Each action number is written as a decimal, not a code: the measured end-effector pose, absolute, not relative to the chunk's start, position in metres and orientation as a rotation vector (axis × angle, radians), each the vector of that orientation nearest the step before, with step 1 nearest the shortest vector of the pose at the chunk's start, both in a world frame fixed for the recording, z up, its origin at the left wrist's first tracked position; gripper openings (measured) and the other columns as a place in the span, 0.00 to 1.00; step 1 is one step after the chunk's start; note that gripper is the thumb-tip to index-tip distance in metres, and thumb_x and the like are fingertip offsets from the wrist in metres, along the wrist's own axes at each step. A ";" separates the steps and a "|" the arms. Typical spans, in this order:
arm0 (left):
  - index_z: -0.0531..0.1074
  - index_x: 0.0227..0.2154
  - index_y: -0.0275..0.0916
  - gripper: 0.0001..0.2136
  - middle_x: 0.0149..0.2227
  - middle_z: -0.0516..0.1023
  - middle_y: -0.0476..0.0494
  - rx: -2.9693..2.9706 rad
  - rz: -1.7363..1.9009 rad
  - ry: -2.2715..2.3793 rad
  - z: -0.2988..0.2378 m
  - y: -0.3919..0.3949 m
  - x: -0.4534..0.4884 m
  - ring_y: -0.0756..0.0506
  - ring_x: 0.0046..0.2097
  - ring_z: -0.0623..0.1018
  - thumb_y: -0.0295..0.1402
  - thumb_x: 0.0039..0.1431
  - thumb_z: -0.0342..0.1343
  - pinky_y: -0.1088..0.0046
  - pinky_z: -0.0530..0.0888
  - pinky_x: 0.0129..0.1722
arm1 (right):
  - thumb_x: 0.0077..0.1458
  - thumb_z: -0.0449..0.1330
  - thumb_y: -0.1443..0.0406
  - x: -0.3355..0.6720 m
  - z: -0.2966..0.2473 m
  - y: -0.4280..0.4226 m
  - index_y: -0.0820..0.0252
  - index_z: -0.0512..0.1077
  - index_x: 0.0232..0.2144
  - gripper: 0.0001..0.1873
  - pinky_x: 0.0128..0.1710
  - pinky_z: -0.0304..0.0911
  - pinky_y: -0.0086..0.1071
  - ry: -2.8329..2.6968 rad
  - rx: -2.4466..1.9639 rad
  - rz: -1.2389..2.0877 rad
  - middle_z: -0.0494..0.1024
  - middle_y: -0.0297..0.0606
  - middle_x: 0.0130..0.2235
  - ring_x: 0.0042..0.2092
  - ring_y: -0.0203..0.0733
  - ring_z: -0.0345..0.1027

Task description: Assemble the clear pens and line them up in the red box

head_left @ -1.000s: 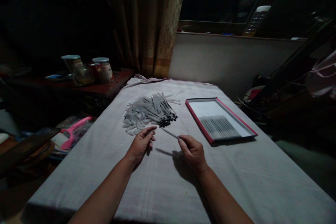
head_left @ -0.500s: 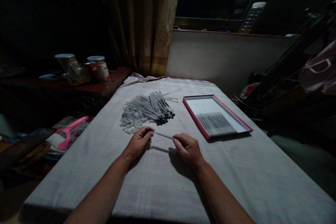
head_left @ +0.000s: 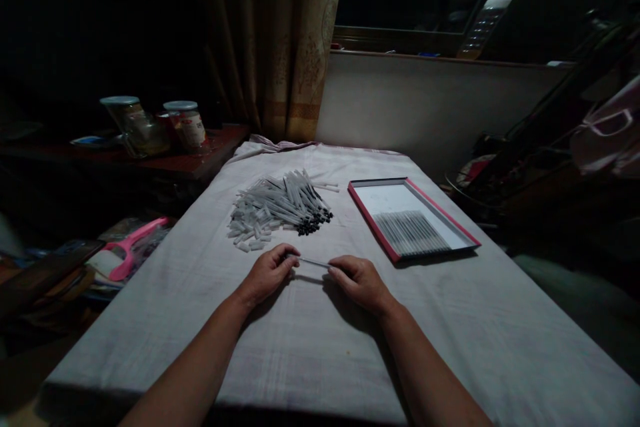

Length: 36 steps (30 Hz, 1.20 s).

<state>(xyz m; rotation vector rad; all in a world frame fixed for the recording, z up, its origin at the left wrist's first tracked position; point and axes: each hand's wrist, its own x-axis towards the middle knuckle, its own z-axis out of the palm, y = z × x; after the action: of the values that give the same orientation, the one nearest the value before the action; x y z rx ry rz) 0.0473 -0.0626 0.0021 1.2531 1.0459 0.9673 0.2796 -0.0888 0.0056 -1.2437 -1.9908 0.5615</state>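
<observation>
Grey, translucent plastic makes up the slim, straight pen that we hold level between our two hands, to the near left of the tray, a shallow rectangular box with red outer walls and a white floor. Our left hand pinches the pen's left end between thumb and fingers (whether a cap is tucked in there too, we cannot tell), while our right hand grasps the other end, nearer the tray.

Inside the tray, slim grey translucent pens in a neat row lie side by side across the nearer part of its floor. Left of the tray we have a loose heap of whitish-grey pens with black ends; small whitish plastic caps lie on the heap's side away from the tray. Just off the tray's far left corner rest thin white sticks.

Beneath the tray spreads our pale, faintly striped fabric cloth. Well left of the tray stand clear jars with pale blue lids; behind it, to the left, hangs a golden-brown patterned curtain.
</observation>
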 end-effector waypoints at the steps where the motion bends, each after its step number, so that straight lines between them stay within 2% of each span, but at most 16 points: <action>1: 0.73 0.34 0.38 0.13 0.27 0.74 0.50 1.243 0.956 1.042 0.003 -0.062 0.047 0.53 0.24 0.70 0.40 0.49 0.64 0.78 0.64 0.24 | 0.59 0.57 0.61 0.280 0.005 -0.089 0.58 0.80 0.35 0.13 0.35 0.69 0.32 -1.983 -1.239 0.565 0.83 0.40 0.33 0.34 0.42 0.77; 8: 0.73 0.32 0.37 0.14 0.26 0.76 0.49 1.198 0.898 1.020 0.011 -0.062 0.048 0.53 0.23 0.70 0.39 0.45 0.66 0.78 0.64 0.23 | 0.59 0.57 0.62 0.280 0.009 -0.089 0.58 0.81 0.33 0.12 0.35 0.69 0.31 -1.982 -1.236 0.655 0.83 0.39 0.32 0.33 0.41 0.76; 15: 0.75 0.32 0.37 0.12 0.25 0.76 0.49 1.192 0.892 1.017 0.010 -0.063 0.049 0.53 0.23 0.70 0.38 0.46 0.67 0.78 0.64 0.23 | 0.59 0.57 0.61 0.276 0.005 -0.089 0.57 0.81 0.37 0.13 0.37 0.69 0.33 -1.956 -1.218 0.697 0.84 0.40 0.35 0.35 0.42 0.77; 26: 0.74 0.29 0.36 0.09 0.23 0.76 0.49 1.220 0.893 1.013 0.007 -0.063 0.049 0.52 0.23 0.72 0.35 0.46 0.65 0.78 0.65 0.23 | 0.59 0.56 0.63 0.272 0.009 -0.086 0.57 0.81 0.31 0.13 0.32 0.66 0.29 -1.999 -1.222 0.794 0.82 0.36 0.29 0.31 0.40 0.75; 36: 0.74 0.30 0.36 0.10 0.25 0.76 0.48 1.209 0.910 1.004 0.005 -0.063 0.050 0.52 0.25 0.73 0.36 0.46 0.65 0.78 0.67 0.24 | 0.61 0.53 0.62 0.266 0.009 -0.085 0.56 0.80 0.34 0.14 0.34 0.66 0.30 -2.073 -1.253 0.744 0.83 0.37 0.32 0.34 0.41 0.76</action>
<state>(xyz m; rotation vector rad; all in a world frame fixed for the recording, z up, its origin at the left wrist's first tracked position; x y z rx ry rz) 0.0505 -0.0632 0.0053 1.2089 1.0037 0.9103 0.2664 -0.0849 0.0095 -1.2527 -2.0730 0.7443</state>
